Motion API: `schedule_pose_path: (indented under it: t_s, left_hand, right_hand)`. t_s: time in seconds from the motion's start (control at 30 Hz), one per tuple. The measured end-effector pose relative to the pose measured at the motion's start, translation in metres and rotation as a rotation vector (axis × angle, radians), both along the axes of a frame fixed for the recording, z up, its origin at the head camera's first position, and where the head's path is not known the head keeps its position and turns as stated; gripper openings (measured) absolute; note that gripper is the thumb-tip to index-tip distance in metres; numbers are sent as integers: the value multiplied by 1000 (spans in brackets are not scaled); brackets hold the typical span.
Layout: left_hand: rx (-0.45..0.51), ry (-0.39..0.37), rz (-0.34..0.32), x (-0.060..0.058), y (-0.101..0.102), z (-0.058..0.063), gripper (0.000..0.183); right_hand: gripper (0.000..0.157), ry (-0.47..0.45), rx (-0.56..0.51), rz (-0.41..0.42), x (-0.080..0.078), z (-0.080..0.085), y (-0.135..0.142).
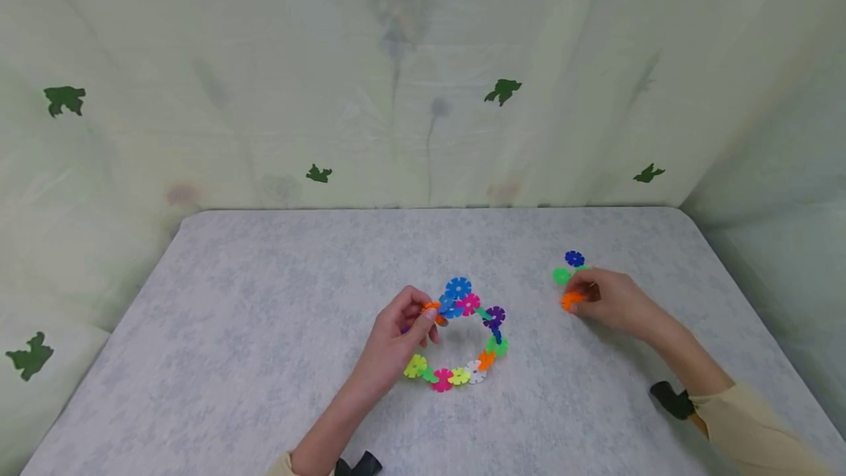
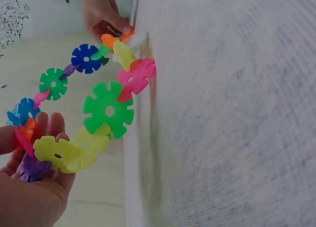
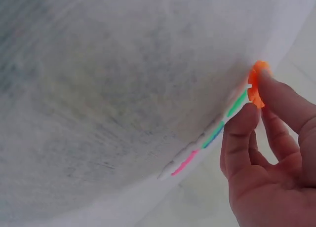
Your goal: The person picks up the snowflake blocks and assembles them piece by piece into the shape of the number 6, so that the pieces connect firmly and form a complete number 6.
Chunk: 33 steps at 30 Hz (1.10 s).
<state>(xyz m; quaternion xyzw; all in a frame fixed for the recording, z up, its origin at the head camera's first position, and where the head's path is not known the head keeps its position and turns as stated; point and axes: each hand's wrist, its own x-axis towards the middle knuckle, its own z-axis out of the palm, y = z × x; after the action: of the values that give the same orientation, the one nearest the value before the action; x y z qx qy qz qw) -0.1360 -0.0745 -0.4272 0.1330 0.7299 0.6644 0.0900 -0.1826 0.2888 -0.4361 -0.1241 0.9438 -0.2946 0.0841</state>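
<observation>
My left hand (image 1: 401, 325) pinches a ring of linked plastic flower discs (image 1: 443, 380) at its upper left side. Blue, pink, purple, green, orange, white and yellow discs are slotted edge to edge in it. In the left wrist view, the fingers are around the orange, pink and purple pieces, and a large green disc (image 2: 108, 110) hangs across the loop. On the right, my right hand (image 1: 611, 300) pinches a loose orange flower disc (image 1: 571, 303) between thumb and fingers, close over the table. The right wrist view has this orange disc (image 3: 256, 84) held on edge.
Behind the right hand, a dark blue disc (image 1: 574, 258) and a green disc (image 1: 562, 275) lie on the grey mottled table (image 1: 264, 278). A pink disc (image 3: 185, 163) lies flat farther along in the right wrist view. A pale curtain (image 1: 264, 94) hangs behind the table.
</observation>
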Motion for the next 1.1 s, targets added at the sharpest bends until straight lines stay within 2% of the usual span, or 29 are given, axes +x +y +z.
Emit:
schedule_pose_path:
  t_s: [0.27,0.53,0.73,0.97,1.1]
  left_hand:
    - [17,-11,-2,0,0,1,24]
    - [26,-33,-14,3,1,5,29]
    - [64,-57,-27,4,2,4,29]
    - [93,-108,-38,6,5,5,29]
    - [79,-137,-52,7,7,5,28]
  right_hand:
    - [12,70,-54,-64,17,14,-11]
    - [17,163,-297,-144,40,32,-48]
    - [22,261,-501,-135,55,41,-78]
    - [21,292,-594,-156,59,46,-107]
    - [18,318,-651,-122,60,43,-115]
